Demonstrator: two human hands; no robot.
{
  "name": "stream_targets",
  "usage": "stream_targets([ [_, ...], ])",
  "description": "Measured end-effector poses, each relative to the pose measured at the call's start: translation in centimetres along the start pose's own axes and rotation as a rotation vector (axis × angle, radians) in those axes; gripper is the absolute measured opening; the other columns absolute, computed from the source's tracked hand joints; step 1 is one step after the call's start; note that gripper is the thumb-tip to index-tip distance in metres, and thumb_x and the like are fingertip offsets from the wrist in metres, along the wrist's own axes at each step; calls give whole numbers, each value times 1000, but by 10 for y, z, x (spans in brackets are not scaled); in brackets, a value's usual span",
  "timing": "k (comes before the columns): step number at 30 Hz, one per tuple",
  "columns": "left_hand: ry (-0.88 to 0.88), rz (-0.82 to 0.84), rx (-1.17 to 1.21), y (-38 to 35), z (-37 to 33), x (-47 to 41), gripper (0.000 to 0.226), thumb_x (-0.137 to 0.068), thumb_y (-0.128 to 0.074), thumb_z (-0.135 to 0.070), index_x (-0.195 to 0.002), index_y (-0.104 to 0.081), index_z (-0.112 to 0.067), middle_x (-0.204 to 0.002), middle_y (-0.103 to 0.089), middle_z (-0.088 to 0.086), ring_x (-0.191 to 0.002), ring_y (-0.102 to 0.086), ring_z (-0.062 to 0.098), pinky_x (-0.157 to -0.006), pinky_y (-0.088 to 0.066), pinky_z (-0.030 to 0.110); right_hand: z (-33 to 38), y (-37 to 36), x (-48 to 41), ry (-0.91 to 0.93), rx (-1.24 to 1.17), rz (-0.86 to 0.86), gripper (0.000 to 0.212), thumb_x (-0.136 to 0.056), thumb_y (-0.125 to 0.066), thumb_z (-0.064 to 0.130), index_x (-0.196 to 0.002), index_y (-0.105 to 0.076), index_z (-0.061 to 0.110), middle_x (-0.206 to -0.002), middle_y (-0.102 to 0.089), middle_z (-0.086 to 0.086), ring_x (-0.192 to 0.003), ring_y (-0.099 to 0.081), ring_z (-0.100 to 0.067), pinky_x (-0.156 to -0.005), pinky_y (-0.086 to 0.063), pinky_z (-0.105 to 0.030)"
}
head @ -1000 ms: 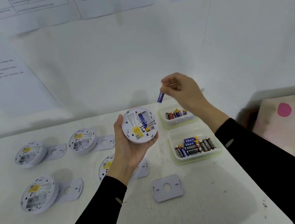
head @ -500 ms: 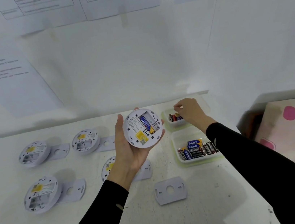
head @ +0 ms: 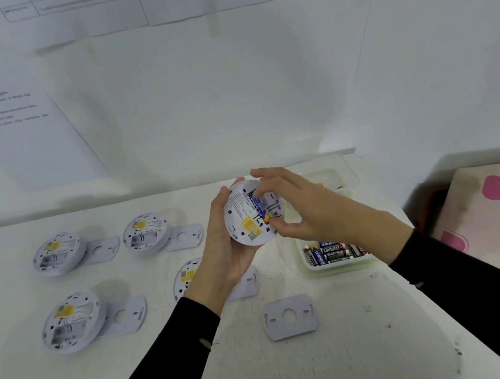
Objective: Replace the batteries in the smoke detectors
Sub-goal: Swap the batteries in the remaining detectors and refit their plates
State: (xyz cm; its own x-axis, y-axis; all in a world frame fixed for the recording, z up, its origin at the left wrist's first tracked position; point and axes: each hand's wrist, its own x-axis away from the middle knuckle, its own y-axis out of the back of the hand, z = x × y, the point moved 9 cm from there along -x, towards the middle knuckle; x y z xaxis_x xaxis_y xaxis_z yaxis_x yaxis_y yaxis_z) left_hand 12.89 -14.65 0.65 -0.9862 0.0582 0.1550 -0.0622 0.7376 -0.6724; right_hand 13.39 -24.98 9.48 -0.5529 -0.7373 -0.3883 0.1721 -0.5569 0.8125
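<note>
Just up-left of battery tub [head: 333, 269], left hand [head: 226, 257] grips held detector [head: 246, 218], back facing up. Thumb and forefinger of right hand [head: 303, 210] pinch blue battery [head: 258, 204] in its bay; neighbouring slot looks empty. Swap apparently midway. Four other detectors [head: 58, 253] left of tub probably pending.

The only wording I can read is EVEREADY, on the black batteries [head: 334, 253] in the tray [head: 334, 270] right of centre. The print on the sheets [head: 2, 108] at upper left is too blurred for me. The labels on the detector [head: 240, 219] at centre and its blue battery [head: 259, 205] are too small.
</note>
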Motion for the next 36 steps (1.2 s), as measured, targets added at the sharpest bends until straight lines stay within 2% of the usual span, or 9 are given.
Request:
stream_targets([
  [4, -27, -4, -292, -7, -4, 4, 57, -96, -50, -49, -138, -51, -11, -114, -64, 13, -106, -63, 26, -91, -53, 43, 10, -11, -2, 143, 204, 48, 44, -81, -62, 10, -115, -37, 22, -149, -34, -9, -127, -40, -24, -72, -55, -34],
  [7, -30, -21, -376, -13, -6, 6, 59, -93, -52, -52, -136, -53, -12, -118, -62, 20, -104, -65, 24, -85, -55, 41, 11, -13, -4, 176, 219, 20, 54, -75, -67, 6, -115, -34, 19, -138, -43, -16, -116, -49, -30, -68, -47, -24],
  [10, -30, -62, -398, -11, -7, 5, 60, -90, -54, -54, -136, -53, -16, -132, -58, 22, -110, -65, 27, -82, -57, 41, 11, -14, -5, 196, 206, -27, 61, -69, -67, 5, -118, -33, 16, -130, -45, -19, -108, -51, -32, -74, -49, -30],
  [13, -9, -75, -423, -12, -6, 5, 58, -89, -54, -55, -135, -55, -19, -131, -59, 19, -113, -64, 28, -78, -57, 40, 10, -15, -4, 190, 191, -73, 62, -66, -64, 6, -117, -30, 16, -124, -47, -23, -104, -51, -35, -78, -50, -36],
  [18, 71, -36, -382, -13, -4, 7, 46, -99, -42, -52, -127, -61, -20, -110, -68, 9, -100, -67, 24, -83, -55, 45, 8, -15, -1, 166, 157, -60, 63, -69, -64, 9, -121, -29, 17, -128, -46, -21, -109, -50, -32, -86, -50, -35],
  [25, 177, -13, -270, -12, 5, 9, 42, -92, -50, -53, -112, -67, -19, -104, -71, 9, -97, -68, 28, -90, -52, 47, 2, -11, 5, 89, 73, -8, 64, -71, -68, 12, -122, -30, 22, -130, -43, -11, -112, -46, -24, -95, -43, -30],
  [30, 163, -42, -337, -16, 7, 7, 39, -96, -47, -54, -105, -69, -24, -96, -73, 5, -89, -70, 22, -82, -55, 43, -1, -14, 6, 78, 103, -15, 66, -68, -64, 10, -124, -30, 17, -127, -42, -13, -109, -47, -28, -89, -48, -37],
  [33, 175, -34, -324, -15, 8, 6, 40, -96, -47, -54, -108, -69, -23, -99, -72, 6, -90, -70, 23, -80, -56, 43, 1, -12, 8, 94, 105, -27, 64, -67, -63, 7, -119, -28, 20, -124, -45, -16, -106, -49, -31, -88, -47, -33],
  [36, 208, -39, -231, -12, 9, 7, 43, -96, -49, -53, -112, -67, -18, -100, -72, 10, -90, -71, 26, -78, -57, 42, 0, -14, 10, 88, 111, 1, 58, -73, -59, 12, -123, -31, 21, -136, -44, -16, -116, -49, -31, -96, -43, -30],
])
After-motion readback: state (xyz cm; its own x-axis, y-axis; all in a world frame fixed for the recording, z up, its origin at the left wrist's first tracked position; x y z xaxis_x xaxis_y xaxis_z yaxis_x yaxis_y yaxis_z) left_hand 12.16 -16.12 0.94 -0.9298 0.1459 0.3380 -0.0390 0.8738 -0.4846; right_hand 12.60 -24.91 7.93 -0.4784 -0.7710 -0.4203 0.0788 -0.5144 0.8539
